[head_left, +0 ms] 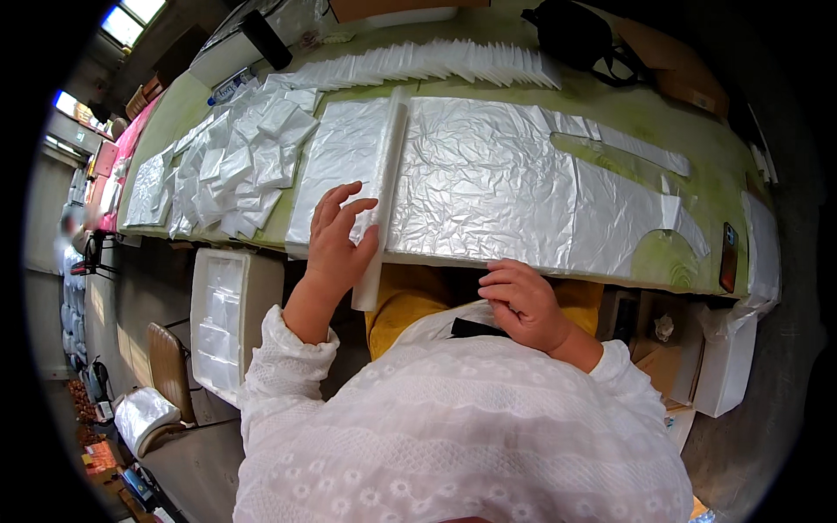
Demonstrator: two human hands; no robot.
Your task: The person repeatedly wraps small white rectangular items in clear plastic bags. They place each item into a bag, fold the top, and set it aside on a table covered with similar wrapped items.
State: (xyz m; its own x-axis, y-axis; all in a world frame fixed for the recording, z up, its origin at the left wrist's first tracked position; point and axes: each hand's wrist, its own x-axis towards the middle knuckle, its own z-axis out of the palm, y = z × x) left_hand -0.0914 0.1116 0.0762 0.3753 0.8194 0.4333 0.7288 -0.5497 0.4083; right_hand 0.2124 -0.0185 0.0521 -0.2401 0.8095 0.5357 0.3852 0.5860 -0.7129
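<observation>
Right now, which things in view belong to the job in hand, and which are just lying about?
Likely in the job: left hand, right hand, clear plastic sheet, long pale strip, piled plastic packets, row of folded plastic.

Apparently just lying about: phone, black bag, bottle, brown chair.

Plastic sheet [488,183]: thin, see-through, silvery shine, creased all over. Lies flat, lengthwise along the green worktop [719,157], near edge running along the worktop's front edge. Right end narrows into two strips, far strip [643,150] and near strip [686,228], with curved cutouts beside them. Left section [338,139] lies flat too, past the tube; can't tell if same piece. Translucent tube [390,170]: long, whitish, straight, set crosswise over the plastic, slightly slanted, near end sticking out past the front edge. Solid bar or rolled film, can't tell.
</observation>
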